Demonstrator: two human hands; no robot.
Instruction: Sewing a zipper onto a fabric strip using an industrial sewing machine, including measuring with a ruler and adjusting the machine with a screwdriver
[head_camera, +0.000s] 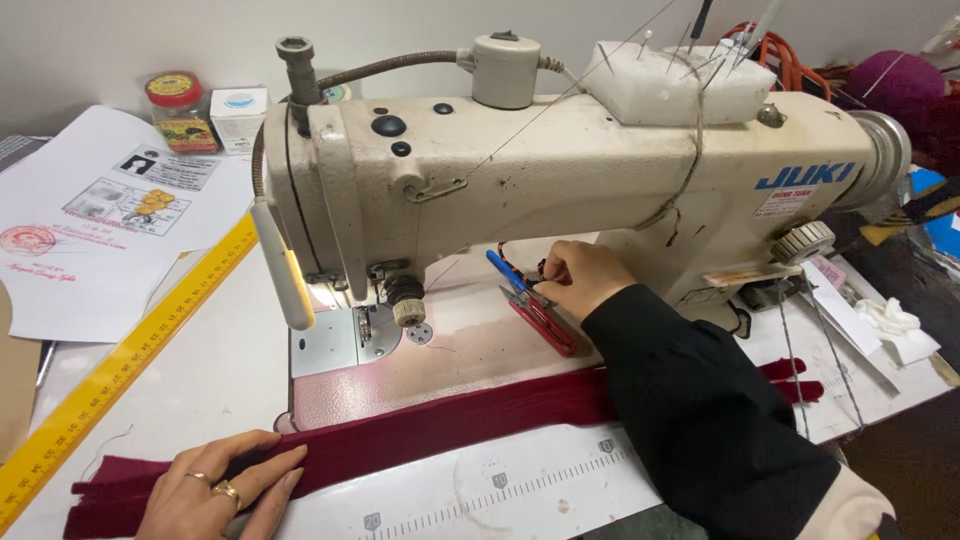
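My left hand (225, 490) lies flat on the left end of a long dark red fabric strip (440, 428) that runs across the sewing table. My right hand (582, 278), in a black sleeve, reaches behind the cream sewing machine (560, 175) arm and pinches small red clips with a blue-handled tool (512, 275) on the machine bed. The needle and presser foot (366, 322) stand to the left, with no fabric under them.
A yellow ruler (120, 365) lies diagonally at the left beside printed papers (90, 220). A jar and small box (210, 115) stand at the back left. A foam pin block (680, 80) sits on top of the machine. Paper scraps (880, 325) lie at the right.
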